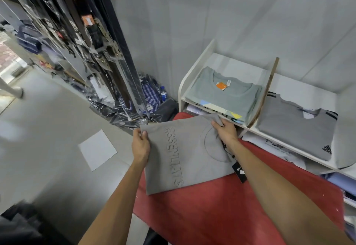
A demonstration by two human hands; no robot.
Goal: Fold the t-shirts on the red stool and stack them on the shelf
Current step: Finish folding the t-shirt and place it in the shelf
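Observation:
A grey t-shirt with raised lettering lies folded flat on the red stool. My left hand pinches its far left corner. My right hand grips a fold of the shirt at its far right edge, by the neckline. A black tag hangs off the shirt beside my right forearm. On the white shelf, a stack topped by a green-grey folded t-shirt fills the left compartment. A grey folded t-shirt with black stripes lies in the right compartment.
A brown divider separates the two shelf compartments. More folded garments sit on the lower shelf level. A rack of hanging belts stands to the left, with bagged clothes heaped on the floor below it. A white sheet lies on the floor.

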